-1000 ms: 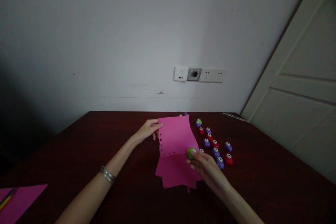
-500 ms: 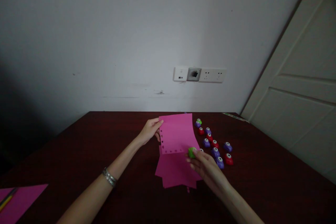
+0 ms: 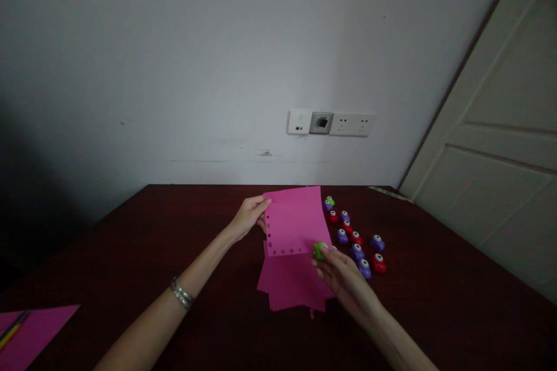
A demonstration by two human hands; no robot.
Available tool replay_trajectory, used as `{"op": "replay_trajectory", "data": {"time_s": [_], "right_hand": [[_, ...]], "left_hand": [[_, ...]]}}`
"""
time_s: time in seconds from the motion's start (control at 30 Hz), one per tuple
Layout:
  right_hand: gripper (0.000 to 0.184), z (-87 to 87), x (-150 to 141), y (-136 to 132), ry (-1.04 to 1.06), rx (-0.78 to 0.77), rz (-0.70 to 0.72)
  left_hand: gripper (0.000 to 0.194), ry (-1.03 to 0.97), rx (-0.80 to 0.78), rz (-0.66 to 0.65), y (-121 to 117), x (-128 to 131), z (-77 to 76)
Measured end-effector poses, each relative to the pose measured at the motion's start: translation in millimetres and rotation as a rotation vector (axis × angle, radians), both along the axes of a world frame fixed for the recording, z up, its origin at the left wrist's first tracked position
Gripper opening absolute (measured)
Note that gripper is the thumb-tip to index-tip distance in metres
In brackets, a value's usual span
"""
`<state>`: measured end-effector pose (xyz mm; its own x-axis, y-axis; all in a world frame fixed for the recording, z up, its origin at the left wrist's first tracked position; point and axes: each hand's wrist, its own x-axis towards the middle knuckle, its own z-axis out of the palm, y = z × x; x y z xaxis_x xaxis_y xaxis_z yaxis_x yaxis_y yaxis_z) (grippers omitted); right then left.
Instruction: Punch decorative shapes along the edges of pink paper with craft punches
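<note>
My left hand (image 3: 249, 217) pinches the left edge of a pink sheet of paper (image 3: 298, 217), which is held up off the table. A row of small punched holes runs down the sheet's left edge and along its bottom edge. At the sheet's lower right corner, my right hand (image 3: 343, 272) grips a small green craft paper punch (image 3: 320, 251). Below the raised sheet lie more pink sheets (image 3: 291, 284), overlapping at angles on the table. Whether the punch's slot is around the paper edge I cannot tell.
Several purple punches (image 3: 357, 252) and red punches (image 3: 378, 264) stand on the dark table (image 3: 209, 307) to the right, with a green one (image 3: 330, 200) behind. Another pink sheet (image 3: 47, 327) bears pencils (image 3: 12, 333) at the far left. A wall (image 3: 217, 69) rises behind.
My right hand has shifted slightly right and up with the green punch. The raised sheet's right side has moved a little with it. My left hand stays in place.
</note>
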<state>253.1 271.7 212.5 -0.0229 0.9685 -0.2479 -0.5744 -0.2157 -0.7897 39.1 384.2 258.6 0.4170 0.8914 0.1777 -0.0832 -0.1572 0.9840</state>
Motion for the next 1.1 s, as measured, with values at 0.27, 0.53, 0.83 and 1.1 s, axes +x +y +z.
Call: {"op": "replay_trajectory", "data": {"time_s": [0.27,0.53,0.83,1.1], "right_hand": [[0.018,-1.9,0.0,-2.3,0.018,0.003,-0.005],[0.023,1.3,-0.8,-1.2,-0.021,0.027,-0.008],[0.025,1.8,-1.0,-2.6,-0.022,0.029,0.003],[0.018,-0.8,-3.9,-2.6,0.082,0.029,-0.009]], "left_hand": [[0.029,-0.027,-0.018,-0.015,0.2,1.3,-3.2],[0.026,-0.062,-0.053,0.002,4.9,-1.5,-7.1],[0.026,-0.048,-0.047,-0.006,3.1,-0.7,-5.4],[0.026,-0.040,-0.034,-0.012,3.0,-0.2,-7.2]]}}
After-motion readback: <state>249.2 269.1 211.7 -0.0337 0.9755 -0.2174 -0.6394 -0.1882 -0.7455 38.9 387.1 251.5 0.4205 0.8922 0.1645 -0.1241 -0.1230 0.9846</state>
